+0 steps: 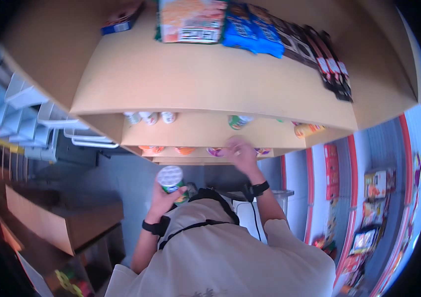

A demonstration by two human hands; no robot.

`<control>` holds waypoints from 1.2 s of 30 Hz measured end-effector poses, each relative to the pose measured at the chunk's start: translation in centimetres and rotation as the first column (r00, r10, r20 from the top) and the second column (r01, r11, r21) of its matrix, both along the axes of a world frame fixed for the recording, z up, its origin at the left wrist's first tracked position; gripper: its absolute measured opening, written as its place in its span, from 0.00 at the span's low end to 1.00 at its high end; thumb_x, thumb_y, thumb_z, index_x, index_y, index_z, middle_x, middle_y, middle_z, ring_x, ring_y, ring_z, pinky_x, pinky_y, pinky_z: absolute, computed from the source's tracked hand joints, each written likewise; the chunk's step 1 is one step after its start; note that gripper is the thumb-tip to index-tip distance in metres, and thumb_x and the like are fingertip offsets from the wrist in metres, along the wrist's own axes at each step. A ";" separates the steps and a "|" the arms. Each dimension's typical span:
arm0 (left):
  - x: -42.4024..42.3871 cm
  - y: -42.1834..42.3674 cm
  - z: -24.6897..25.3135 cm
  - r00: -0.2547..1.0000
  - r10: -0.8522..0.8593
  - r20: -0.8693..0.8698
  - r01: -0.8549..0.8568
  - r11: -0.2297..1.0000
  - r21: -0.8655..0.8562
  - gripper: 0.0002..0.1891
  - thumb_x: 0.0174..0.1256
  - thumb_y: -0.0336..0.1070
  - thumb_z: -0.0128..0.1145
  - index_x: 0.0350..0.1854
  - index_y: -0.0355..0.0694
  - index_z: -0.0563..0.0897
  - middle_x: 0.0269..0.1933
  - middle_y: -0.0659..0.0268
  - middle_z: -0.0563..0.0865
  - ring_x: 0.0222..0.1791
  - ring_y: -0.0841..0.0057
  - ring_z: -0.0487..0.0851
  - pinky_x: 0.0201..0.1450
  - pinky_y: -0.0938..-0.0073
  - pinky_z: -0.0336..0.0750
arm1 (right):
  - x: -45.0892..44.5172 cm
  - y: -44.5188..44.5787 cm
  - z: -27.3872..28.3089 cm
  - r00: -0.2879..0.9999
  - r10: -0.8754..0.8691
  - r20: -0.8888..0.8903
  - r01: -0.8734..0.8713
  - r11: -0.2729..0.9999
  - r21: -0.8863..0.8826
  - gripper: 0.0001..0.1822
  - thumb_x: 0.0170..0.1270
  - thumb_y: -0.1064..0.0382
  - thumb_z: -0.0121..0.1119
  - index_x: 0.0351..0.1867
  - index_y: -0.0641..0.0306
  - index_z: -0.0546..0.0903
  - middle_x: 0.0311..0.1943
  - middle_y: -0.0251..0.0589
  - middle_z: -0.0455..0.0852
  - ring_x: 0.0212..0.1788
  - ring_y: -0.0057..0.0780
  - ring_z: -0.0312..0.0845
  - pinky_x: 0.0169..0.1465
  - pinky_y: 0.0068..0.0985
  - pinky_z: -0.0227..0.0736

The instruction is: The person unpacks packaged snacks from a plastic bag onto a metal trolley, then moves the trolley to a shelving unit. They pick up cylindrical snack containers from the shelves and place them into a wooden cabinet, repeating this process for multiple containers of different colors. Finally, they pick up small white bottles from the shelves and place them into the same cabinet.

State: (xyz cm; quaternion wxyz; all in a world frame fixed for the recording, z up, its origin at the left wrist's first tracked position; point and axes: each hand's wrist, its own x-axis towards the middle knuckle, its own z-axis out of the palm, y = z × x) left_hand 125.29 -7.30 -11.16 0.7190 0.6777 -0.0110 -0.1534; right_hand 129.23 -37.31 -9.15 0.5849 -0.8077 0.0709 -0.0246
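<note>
My left hand (pixel 164 198) is wrapped around a green canister (pixel 181 196) with a pale round lid, upright in front of my waist. Blurred by motion, my right hand (pixel 239 154) is raised at the front of the wooden shelf unit (pixel 210 128). Whether its fingers hold anything is unclear. Just beyond it on the middle shelf lies a green and white canister (pixel 238 121), tilted on its side. Beside the hand, on the shelf below, are purple-and-white containers (pixel 215 151), partly hidden by the hand and the shelf edge.
Snack bags (pixel 192 22) and blue packets (pixel 253 35) line the top shelf. White-capped bottles (pixel 168 117) and a yellow-orange package (pixel 307 130) occupy the middle one. Orange containers (pixel 184 150) sit lower. Stocked racks (pixel 375 183) stand right; a wooden counter (pixel 40 219) stands left.
</note>
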 end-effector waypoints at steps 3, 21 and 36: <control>-2.4 6.3 0.9 0.971 0.226 -0.075 -0.224 0.974 0.041 0.31 0.51 0.28 0.74 0.57 0.34 0.71 0.50 0.64 0.82 0.49 0.77 0.81 0.55 0.72 0.76 | 4.5 -4.4 -6.5 0.825 -0.440 0.355 0.508 0.852 -0.124 0.35 0.51 0.63 0.76 0.59 0.68 0.69 0.46 0.39 0.77 0.47 0.24 0.74 0.52 0.26 0.73; -44.5 37.6 -4.5 0.263 0.963 -0.060 -0.932 0.270 0.243 0.40 0.49 0.41 0.77 0.59 0.33 0.65 0.53 0.57 0.80 0.54 0.72 0.79 0.59 0.69 0.74 | -13.8 43.7 -16.6 0.881 0.440 0.172 -0.395 0.886 -0.243 0.37 0.46 0.58 0.79 0.59 0.67 0.76 0.53 0.43 0.82 0.54 0.33 0.78 0.61 0.33 0.70; -68.3 44.4 -1.7 -0.504 0.862 -0.057 -0.819 -0.455 0.350 0.31 0.53 0.38 0.73 0.55 0.36 0.69 0.50 0.60 0.79 0.50 0.73 0.79 0.54 0.70 0.74 | -38.1 93.8 -13.4 0.005 0.987 0.159 -0.959 0.050 -0.280 0.35 0.38 0.59 0.79 0.50 0.69 0.77 0.47 0.52 0.79 0.54 0.50 0.75 0.58 0.39 0.71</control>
